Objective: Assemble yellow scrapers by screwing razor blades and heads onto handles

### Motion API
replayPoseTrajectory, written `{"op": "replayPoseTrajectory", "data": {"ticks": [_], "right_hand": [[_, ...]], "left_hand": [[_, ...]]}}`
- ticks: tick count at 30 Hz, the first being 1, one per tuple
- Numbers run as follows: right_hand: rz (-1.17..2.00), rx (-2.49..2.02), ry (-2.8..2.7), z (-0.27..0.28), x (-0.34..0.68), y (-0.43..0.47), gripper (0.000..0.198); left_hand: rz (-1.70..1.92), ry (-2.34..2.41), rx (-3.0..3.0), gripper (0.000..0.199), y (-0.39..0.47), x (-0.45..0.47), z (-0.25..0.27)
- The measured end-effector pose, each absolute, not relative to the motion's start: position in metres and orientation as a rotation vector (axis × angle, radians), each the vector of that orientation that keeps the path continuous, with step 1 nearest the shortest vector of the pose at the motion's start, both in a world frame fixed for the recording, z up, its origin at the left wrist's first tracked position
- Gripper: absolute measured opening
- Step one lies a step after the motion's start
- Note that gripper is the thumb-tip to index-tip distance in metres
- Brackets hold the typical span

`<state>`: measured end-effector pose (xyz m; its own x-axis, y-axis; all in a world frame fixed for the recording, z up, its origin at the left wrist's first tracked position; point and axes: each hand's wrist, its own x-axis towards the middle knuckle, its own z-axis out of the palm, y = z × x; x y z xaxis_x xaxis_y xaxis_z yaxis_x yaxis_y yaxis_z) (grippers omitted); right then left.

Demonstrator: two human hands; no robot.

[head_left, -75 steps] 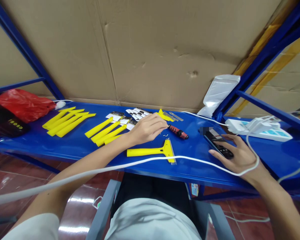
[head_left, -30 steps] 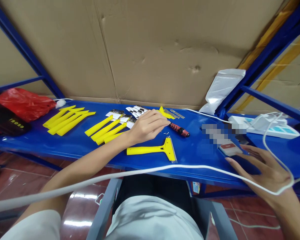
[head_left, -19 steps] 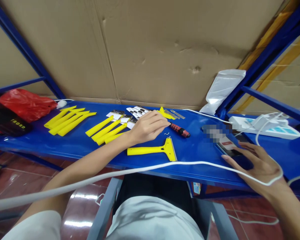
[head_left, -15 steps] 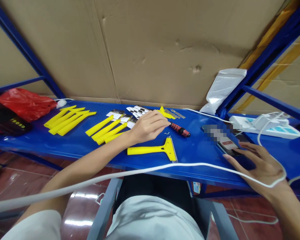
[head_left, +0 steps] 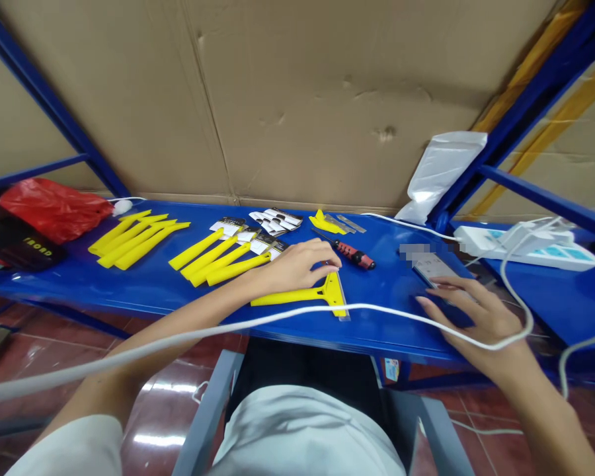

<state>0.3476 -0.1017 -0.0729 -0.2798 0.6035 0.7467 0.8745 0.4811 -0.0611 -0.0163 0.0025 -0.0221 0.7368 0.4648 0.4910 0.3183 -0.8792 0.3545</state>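
Front scraper [head_left: 311, 294] left of phone [head_left: 435, 268]

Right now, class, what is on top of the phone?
Fingers of the right hand partly cover the phone at its nearer end; whether they touch it is unclear. Its pale screen shows beyond them. What lies underneath is covered; blue table shows beside it.

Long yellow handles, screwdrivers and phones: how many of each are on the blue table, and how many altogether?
Long yellow handles: 9 (4 in the left row, 4 in the middle row, 1 in front)
Screwdriver: 1
Phone: 1
Total: 11
The small yellow pieces at the back overlap, so I left them out.
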Motion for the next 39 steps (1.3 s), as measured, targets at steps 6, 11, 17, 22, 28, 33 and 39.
{"op": "replayPoseTrajectory", "data": {"ticks": [6, 11, 17, 22, 28, 33, 39], "right_hand": [[-0.138, -1.08, -2.079, -0.067, 0.294, -0.094, 0.018], [0.17, -1.052, -2.136, -0.058, 0.254, -0.089, 0.019], [0.384, -0.961, -2.074, -0.057, 0.241, -0.082, 0.014], [0.459, -0.975, -2.033, -0.053, 0.244, -0.084, 0.016], [0.36, -0.805, -2.006, -0.056, 0.246, -0.086, 0.008], [0.221, -0.667, -2.064, -0.06, 0.247, -0.09, 0.021], [0.08, -0.783, -2.133, -0.062, 0.246, -0.087, 0.014]], "left_hand": [[0.69, 0.745, 2.621, 0.012, -0.012, -0.014, -0.031], [0.578, 0.789, 2.663, 0.011, -0.018, -0.009, -0.026], [0.584, 0.832, 2.651, 0.011, -0.024, 0.0, -0.025], [0.706, 0.852, 2.489, 0.013, -0.033, 0.004, -0.024], [0.695, 0.852, 2.244, 0.016, -0.046, 0.008, -0.009], [0.698, 0.911, 2.182, 0.014, -0.055, 0.009, -0.01], [0.611, 0.902, 2.362, 0.027, -0.04, -0.008, -0.001]]}}
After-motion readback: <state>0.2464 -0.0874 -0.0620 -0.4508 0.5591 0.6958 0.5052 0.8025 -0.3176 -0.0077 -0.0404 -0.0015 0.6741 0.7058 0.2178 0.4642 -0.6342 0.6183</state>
